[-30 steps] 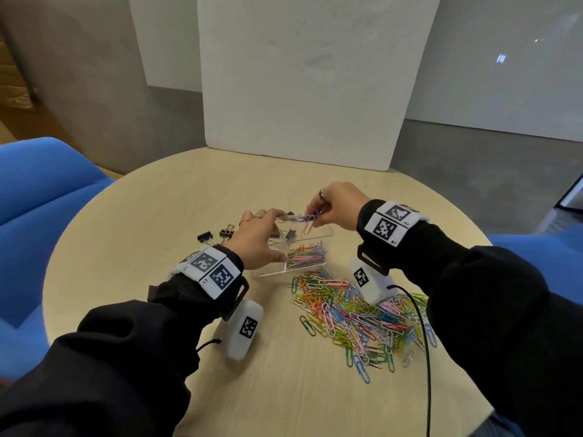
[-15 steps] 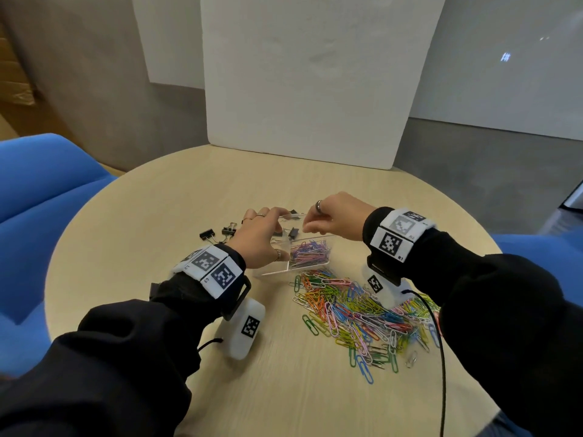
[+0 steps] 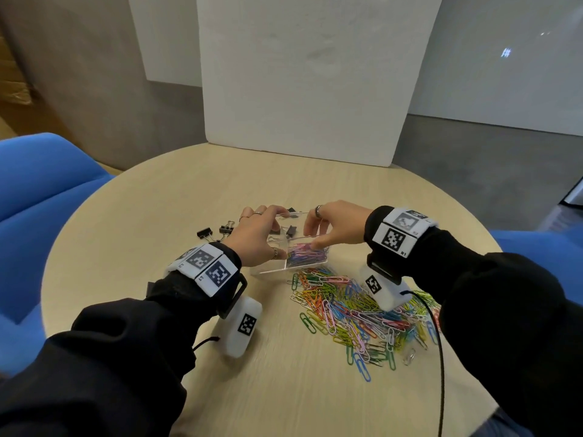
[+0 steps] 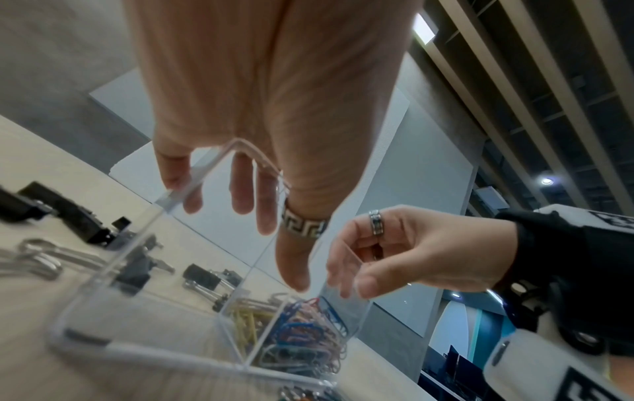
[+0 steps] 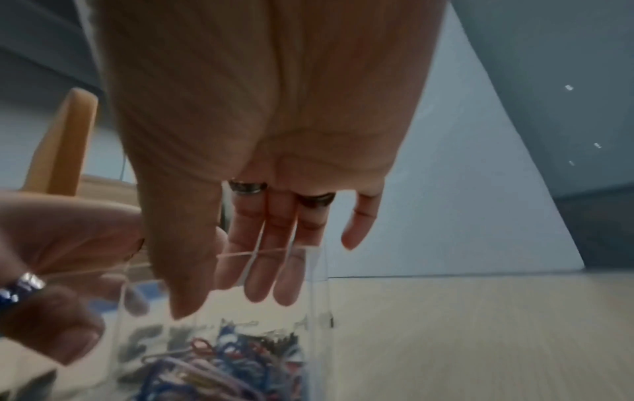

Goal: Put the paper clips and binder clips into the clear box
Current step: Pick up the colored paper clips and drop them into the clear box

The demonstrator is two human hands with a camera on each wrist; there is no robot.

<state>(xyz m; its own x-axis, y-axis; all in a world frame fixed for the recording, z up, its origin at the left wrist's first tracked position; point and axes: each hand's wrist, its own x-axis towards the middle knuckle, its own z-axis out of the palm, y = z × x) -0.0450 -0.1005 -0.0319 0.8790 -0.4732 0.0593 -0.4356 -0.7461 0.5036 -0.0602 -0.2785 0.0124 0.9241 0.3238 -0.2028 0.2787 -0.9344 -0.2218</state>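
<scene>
The clear box (image 3: 274, 269) stands mid-table, divided into compartments. One holds a heap of coloured paper clips (image 3: 306, 255), another a black binder clip (image 3: 291, 231). My left hand (image 3: 262, 231) grips the box's left side, fingers over the far wall and thumb along the near part. My right hand (image 3: 315, 234) pinches the box's right wall (image 4: 346, 306), fingers inside and thumb outside, above the clips (image 5: 219, 360). A large pile of loose paper clips (image 3: 356, 313) lies in front of the box. Two binder clips (image 3: 205, 232) lie on the table to its left.
The round wooden table (image 3: 157, 200) has a white board (image 3: 309, 74) standing at its far edge. Blue chairs (image 3: 41, 184) flank it. A black cable (image 3: 440, 357) runs over the pile from my right wrist camera.
My right hand held purple paper clips above the box, came down over the right compartment and no longer holds them. It now has the box's wall. The left hand stayed on the box.
</scene>
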